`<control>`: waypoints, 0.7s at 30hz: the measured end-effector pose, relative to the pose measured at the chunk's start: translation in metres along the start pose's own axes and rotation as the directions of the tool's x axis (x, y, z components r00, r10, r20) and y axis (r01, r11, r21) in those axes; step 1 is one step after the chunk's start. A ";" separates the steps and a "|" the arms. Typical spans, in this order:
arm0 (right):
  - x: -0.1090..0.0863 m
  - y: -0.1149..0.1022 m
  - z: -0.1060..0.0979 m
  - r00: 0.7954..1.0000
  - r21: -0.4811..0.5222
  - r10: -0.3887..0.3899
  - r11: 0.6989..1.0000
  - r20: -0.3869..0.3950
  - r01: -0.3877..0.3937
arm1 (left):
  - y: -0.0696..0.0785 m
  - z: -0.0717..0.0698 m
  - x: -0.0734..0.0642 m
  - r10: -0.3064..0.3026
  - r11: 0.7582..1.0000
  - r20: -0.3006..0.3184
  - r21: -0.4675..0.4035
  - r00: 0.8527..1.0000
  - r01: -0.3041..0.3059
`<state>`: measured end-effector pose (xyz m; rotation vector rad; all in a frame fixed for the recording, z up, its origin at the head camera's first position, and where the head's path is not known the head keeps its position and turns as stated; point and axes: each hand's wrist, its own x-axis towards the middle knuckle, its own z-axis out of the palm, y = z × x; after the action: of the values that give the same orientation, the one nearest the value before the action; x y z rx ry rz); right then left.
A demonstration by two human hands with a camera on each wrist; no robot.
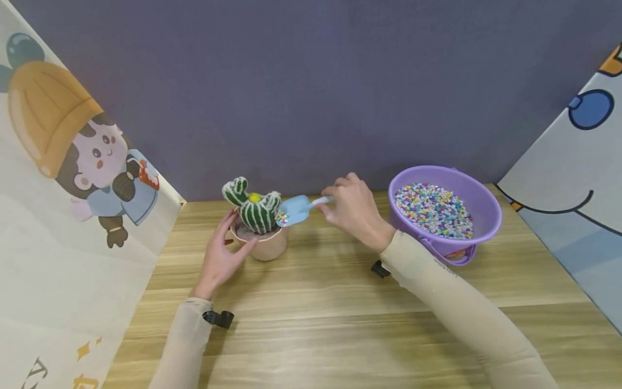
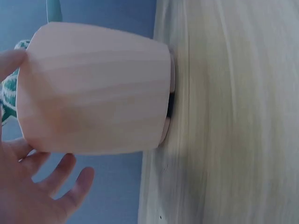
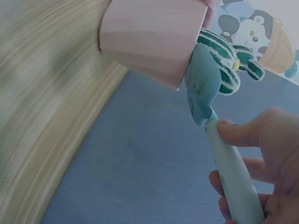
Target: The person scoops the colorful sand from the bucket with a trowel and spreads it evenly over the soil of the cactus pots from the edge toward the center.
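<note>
My left hand (image 1: 221, 265) holds the pale pink flowerpot (image 2: 98, 88) near its rim, the thumb on the near side and the fingers spread round the left. In the pot stands a green knitted cactus (image 1: 257, 217) with white ridges and a yellow top, set in greyish filling. My right hand (image 1: 357, 208) grips the handle of a light blue toy shovel (image 3: 203, 84). The shovel's blade is tilted over the pot's right rim, close beside the cactus, with a few colourful beads (image 1: 282, 218) at its tip.
A purple bucket (image 1: 488, 216) part full of small multicoloured beads (image 1: 432, 210) stands on the right, its handle hanging at the front. The wooden table (image 1: 301, 324) meets a dark blue-grey back panel (image 1: 311, 97). Cartoon-printed panels (image 1: 58, 259) flank both sides.
</note>
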<state>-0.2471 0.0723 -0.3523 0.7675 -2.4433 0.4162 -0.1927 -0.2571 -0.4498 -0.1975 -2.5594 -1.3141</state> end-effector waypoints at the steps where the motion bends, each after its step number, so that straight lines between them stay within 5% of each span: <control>1: 0.000 0.000 0.000 1.000 -0.005 -0.002 1.000 -0.001 0.002 | -0.001 -0.001 0.000 -0.002 1.000 0.007 0.003 1.000 0.002; 21: -0.003 -0.012 -0.009 0.999 -0.087 -0.025 0.996 -0.038 0.021 | 0.002 0.003 -0.002 -0.035 0.999 -0.027 0.001 0.999 0.035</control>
<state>-0.2338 0.0684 -0.3453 0.7435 -2.3974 0.3119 -0.1910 -0.2537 -0.4507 -0.1342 -2.5519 -1.3185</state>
